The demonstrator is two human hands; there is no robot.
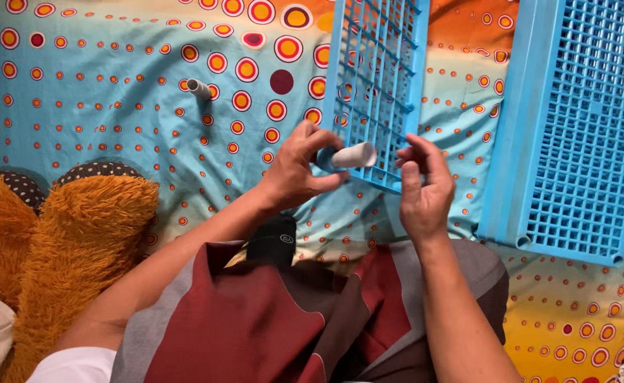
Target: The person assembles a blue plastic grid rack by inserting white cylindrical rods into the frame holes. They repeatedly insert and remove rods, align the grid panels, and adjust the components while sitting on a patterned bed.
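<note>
Grip of the left hand (294,170) pinches a short white plastic tube (354,155) at the corner of a blue lattice shelf panel (376,85); right hand (422,188) hovers half-curled, empty. Tube looks light, rigid, smooth; best held mid-length.

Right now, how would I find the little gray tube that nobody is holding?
Start at the spotted bedsheet, on its turquoise part left of the upright blue grid panel. Look above the fuzzy orange plush toy, and there lies the small gray tube. Unlike the white tube pinched in the left hand, it rests alone on the cloth, touched by no hand.
</note>
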